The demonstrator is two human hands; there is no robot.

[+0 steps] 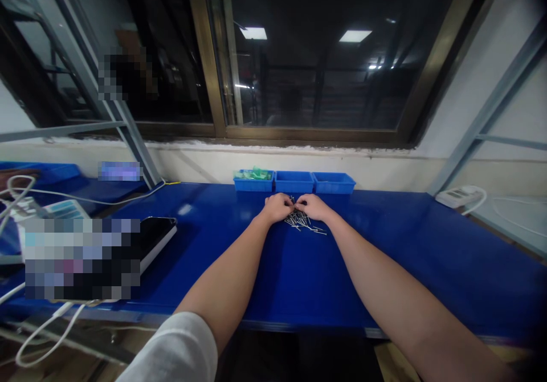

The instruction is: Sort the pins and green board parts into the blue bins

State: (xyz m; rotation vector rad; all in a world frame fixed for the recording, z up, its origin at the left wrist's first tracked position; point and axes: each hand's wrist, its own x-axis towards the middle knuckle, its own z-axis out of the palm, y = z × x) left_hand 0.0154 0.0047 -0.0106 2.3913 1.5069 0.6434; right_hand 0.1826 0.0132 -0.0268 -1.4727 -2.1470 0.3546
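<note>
A loose pile of thin, silvery screws or nails point(299, 220) lies on the blue tabletop point(307, 279), a few of them strayed towards its near right side. My left hand point(280, 207) touches the pile's left edge, its fingers curled and closed in a pinch. From the other side, my right hand point(313, 207) meets it with thumb and forefinger pressed together over the pile. The fingertips of both hands almost touch. What each pinch holds is too small to make out.
Behind my hands stand three blue bins: the left bin point(253, 185) holds green-and-white packets, beside a middle bin point(293, 182) and a right bin point(333, 183). A phone-like device point(158, 231) and white cables point(64, 330) lie left. A white power strip point(459, 196) sits far right.
</note>
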